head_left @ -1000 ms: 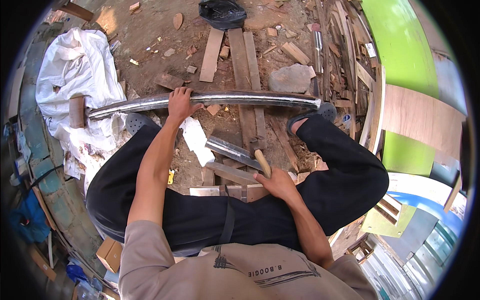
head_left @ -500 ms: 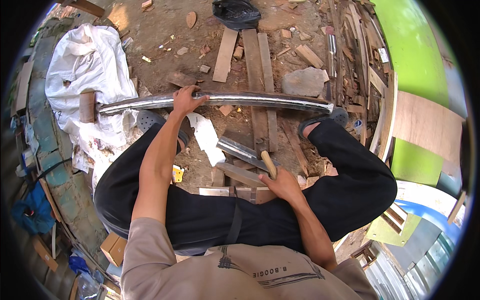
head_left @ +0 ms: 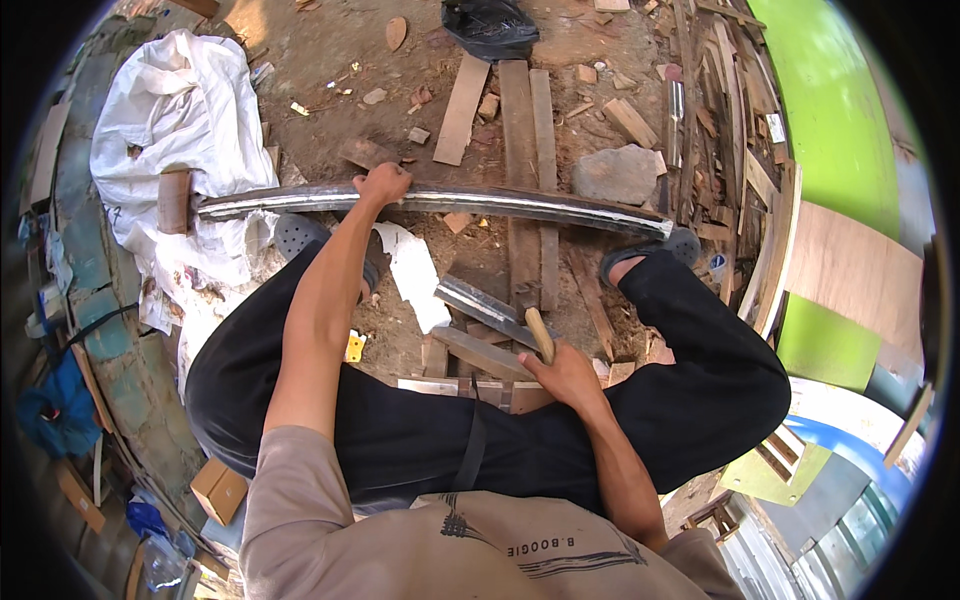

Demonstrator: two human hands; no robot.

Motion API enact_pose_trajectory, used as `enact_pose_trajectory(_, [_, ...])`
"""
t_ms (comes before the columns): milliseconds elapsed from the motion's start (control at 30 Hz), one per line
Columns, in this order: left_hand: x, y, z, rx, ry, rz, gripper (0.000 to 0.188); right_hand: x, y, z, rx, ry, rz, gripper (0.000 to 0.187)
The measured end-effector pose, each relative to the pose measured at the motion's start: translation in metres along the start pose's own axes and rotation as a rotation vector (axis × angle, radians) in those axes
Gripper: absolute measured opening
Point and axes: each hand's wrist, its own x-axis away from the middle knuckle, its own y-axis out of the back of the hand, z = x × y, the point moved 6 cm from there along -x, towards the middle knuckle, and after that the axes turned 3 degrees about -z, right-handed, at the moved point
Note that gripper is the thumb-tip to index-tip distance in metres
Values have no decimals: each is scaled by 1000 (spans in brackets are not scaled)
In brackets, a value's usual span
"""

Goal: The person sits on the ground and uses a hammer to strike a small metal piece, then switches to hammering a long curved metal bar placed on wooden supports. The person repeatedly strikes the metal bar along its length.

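Long bar: we see a long, slightly bowed grey metal bar [head_left: 500, 203] lying across the dirt ground [head_left: 330, 110] in front of the seated person, its left end by a short wooden block [head_left: 173, 201] and its right end near a sandalled foot [head_left: 655, 250].
Left hand: our left hand [head_left: 383, 184] is closed over the bar's upper edge near its left third, fingers curled around it; we judge this grip steadies the bar against the ground.
Right hand: our right hand [head_left: 562, 375] is wrapped around the pale wooden handle [head_left: 540, 333] of a broad-bladed chopping tool [head_left: 490, 310], fingers tight on the handle, the blade angled up and left toward the bar.
Tool rest: the blade lies low between the knees, over a flat grey offcut [head_left: 480, 352]; we cannot tell whether they touch.
Why so: we judge the bar is laid crosswise so both hands reach it from the seated pose.
Near ground: a white scrap [head_left: 412, 275] lies just under the bar, between it and the black trousers [head_left: 420, 440].
Beyond the bar: wooden planks [head_left: 520, 110] run away from us, a grey stone [head_left: 618, 173] sits just past the bar's right half, and a black bag [head_left: 490, 25] lies at the far edge.
Left side: a white sack [head_left: 170, 110] is heaped beside the block.
Right side: stacked timber strips [head_left: 730, 130] and a green panel [head_left: 830, 120] close that side.
In the way: the planks and stone crowd the ground behind the bar.
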Motion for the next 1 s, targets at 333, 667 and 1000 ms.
enact_pose_trajectory(333, [-11, -19, 9, -14, -80, -144, 47, -2, -1, 3, 12, -23, 12, 66])
enact_pose_trajectory(667, [-9, -17, 16, 87, -158, -293, 37, -3, -4, -1, 26, -18, -14, 63])
enact_pose_trajectory(1000, [-23, 17, 37, 343, -129, -115, 43, -4, 0, 2, -9, -14, 0, 66])
